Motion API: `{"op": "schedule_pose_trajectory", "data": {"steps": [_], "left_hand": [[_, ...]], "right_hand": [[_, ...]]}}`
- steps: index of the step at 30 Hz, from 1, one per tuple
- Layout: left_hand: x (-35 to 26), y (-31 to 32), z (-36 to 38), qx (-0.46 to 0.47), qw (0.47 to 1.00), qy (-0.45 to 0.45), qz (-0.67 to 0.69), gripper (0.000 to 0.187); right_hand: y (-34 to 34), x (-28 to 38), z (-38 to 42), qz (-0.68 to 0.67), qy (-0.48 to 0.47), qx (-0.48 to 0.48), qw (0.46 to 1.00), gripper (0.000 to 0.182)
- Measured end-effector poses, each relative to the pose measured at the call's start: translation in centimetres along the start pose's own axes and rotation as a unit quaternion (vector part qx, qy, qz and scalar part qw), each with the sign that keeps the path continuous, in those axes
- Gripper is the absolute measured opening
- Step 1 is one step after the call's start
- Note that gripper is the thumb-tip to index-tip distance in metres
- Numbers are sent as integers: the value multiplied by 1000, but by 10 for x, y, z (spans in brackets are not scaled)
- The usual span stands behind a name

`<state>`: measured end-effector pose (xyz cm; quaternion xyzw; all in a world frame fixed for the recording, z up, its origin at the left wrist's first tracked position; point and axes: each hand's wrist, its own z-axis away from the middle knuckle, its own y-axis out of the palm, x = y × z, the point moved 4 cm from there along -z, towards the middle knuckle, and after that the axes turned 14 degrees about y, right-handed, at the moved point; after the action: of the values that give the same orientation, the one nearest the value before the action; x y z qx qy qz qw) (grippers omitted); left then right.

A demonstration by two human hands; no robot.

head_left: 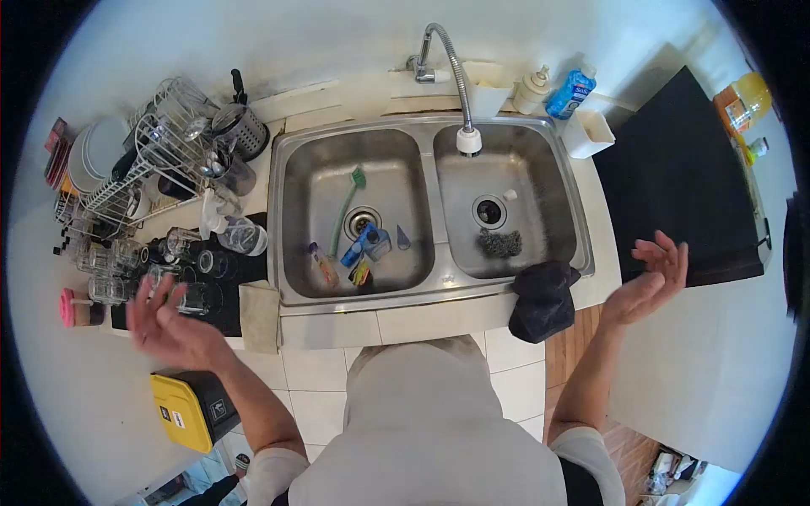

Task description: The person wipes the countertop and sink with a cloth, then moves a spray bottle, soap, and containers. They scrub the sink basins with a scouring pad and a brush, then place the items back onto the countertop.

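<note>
My left hand [173,329] is raised over the left counter, fingers apart and holding nothing, in front of several upturned glasses [198,297] on a black mat. To the right, my right hand [645,282] is also lifted with its fingers loosely spread, near the front of a black appliance [688,185]. Between them is a double steel sink [434,202]. In its left basin lie a green brush [344,215], a blue object [369,244] and a few small items. A dark scouring pad [500,243] rests in the right basin below the faucet [460,76].
A dish rack [139,160] with plates stands at the left. A dark cloth [544,299] and a beige cloth [259,316] hang over the front edge. Behind the sink stands a blue soap bottle [571,93]. A yellow-lidded bin [181,413] is on the floor.
</note>
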<state>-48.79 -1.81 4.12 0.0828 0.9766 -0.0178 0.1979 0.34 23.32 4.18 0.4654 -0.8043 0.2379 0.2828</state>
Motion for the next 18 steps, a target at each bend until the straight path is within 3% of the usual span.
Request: {"op": "schedule_pose_trajectory", "data": {"steps": [1,2,3,4,6,8,11,14,18], "left_hand": [[10,5,14,10,998,-59,0,38],[17,20,32,89,990,-106,28,28],[23,34,56,164,970,-180,17,20],[22,46,80,258,935,-242,0,19],[0,62,125,372,884,-276,63,26],[-14,67,175,384,878,-268,102,28],[-40,65,202,394,845,-341,119,30],[-43,56,214,385,847,-359,80,30],[-21,32,236,344,905,-241,-63,31]], "right_hand": [[4,-5,-1,-29,29,-22,999,43],[16,-17,2,25,118,22,992,38],[33,-29,7,139,168,97,971,27],[57,-33,20,139,224,209,942,19],[93,-38,54,159,136,409,888,20],[125,-34,92,150,112,516,836,23],[175,-25,136,132,69,626,765,27],[231,-19,170,120,4,646,753,34],[299,-27,221,175,-99,648,735,43]]}}
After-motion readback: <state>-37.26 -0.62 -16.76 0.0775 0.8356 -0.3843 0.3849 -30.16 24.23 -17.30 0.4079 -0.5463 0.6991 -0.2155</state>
